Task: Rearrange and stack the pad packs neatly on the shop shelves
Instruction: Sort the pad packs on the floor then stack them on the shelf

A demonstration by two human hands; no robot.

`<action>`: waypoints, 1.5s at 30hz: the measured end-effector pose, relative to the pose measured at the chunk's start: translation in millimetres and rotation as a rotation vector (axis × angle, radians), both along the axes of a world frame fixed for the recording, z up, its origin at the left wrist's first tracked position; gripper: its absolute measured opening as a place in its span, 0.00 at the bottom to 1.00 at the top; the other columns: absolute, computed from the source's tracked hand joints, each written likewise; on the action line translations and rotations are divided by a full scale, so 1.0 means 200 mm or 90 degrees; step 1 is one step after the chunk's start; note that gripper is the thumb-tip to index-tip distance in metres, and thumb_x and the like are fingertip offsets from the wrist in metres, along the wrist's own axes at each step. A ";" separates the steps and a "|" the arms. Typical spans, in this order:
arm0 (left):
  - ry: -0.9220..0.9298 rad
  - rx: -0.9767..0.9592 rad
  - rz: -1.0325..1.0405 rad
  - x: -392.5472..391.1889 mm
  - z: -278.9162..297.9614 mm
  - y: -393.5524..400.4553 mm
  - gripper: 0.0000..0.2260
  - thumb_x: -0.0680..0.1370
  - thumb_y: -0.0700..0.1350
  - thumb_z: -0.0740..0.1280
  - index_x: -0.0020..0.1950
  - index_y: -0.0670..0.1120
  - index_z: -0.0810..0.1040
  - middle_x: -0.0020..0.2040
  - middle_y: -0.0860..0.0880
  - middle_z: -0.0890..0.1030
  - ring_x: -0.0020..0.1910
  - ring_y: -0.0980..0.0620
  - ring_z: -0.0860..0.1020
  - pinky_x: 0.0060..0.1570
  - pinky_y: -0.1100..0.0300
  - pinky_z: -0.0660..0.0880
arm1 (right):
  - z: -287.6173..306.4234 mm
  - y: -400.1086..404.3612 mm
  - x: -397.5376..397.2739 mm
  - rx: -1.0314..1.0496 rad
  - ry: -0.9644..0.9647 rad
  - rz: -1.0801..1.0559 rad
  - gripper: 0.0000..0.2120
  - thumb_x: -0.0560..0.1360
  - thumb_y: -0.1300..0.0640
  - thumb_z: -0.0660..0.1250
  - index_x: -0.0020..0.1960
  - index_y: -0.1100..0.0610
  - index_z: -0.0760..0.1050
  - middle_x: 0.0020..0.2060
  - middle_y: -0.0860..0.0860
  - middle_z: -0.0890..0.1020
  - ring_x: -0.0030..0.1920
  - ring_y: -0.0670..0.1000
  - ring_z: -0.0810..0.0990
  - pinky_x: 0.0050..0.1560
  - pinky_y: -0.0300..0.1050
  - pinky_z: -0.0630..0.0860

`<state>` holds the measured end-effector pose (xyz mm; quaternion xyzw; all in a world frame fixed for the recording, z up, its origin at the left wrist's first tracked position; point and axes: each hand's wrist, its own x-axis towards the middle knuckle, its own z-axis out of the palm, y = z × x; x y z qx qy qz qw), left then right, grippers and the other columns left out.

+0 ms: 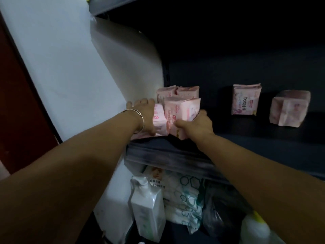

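Several pink pad packs are clustered at the left end of a dark shelf (pixel 246 141). My left hand (pixel 145 113), with a thin bangle on the wrist, lies over a pack at the front left (pixel 159 120), fingers spread along its left side. My right hand (pixel 197 124) grips the front right pack (pixel 182 110), thumb on its front face and fingers around its right side. Two more packs (pixel 177 91) stand behind these against the back. Further right, apart from the cluster, stand an upright pack (pixel 246 100) and another pack (pixel 289 109).
A white wall panel (pixel 79 67) borders the shelf on the left. The shelf below holds a white pump bottle (pixel 147 206), a hexagon-patterned soft pack (pixel 184 199) and a dark plastic bag (pixel 221 206). A white bottle with a yellow cap (pixel 255 228) is at the bottom right.
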<state>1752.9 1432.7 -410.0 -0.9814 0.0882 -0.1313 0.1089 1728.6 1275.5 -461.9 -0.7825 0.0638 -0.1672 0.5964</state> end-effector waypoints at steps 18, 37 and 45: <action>0.114 0.049 -0.197 -0.95 -0.17 -0.24 0.47 0.62 0.57 0.76 0.74 0.49 0.54 0.65 0.46 0.64 0.65 0.45 0.64 0.62 0.48 0.66 | -0.06 -0.45 -1.15 -0.243 -0.034 0.080 0.25 0.70 0.51 0.72 0.62 0.59 0.69 0.53 0.51 0.76 0.52 0.50 0.76 0.49 0.45 0.75; 0.628 0.094 -0.168 -1.05 -1.54 -0.30 0.40 0.64 0.42 0.75 0.72 0.49 0.61 0.66 0.48 0.69 0.62 0.47 0.71 0.62 0.52 0.71 | -1.07 -0.45 -1.27 -0.647 0.357 0.292 0.32 0.70 0.43 0.70 0.67 0.59 0.65 0.62 0.55 0.72 0.60 0.54 0.73 0.61 0.49 0.73; 0.721 0.032 -0.061 -0.93 -1.60 -0.35 0.33 0.64 0.39 0.70 0.68 0.50 0.66 0.59 0.45 0.75 0.53 0.44 0.75 0.49 0.51 0.77 | -1.19 -0.50 -1.19 -0.650 0.390 0.352 0.35 0.65 0.43 0.75 0.65 0.53 0.64 0.61 0.52 0.74 0.59 0.52 0.73 0.60 0.48 0.73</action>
